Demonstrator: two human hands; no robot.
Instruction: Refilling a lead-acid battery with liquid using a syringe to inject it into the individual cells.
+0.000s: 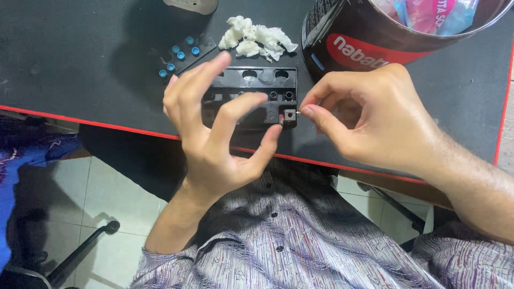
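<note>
Left hand (214, 128) is steadying a black plastic frame (257, 91) between the hands, fingers spread, thumb pressing its near corner. Right hand (369, 123) is pinching a tiny metal pin (299, 112) at the small square part (289, 116). Frame likely light, stiff; pin slippery, best gripped fingertip-tight.
</note>
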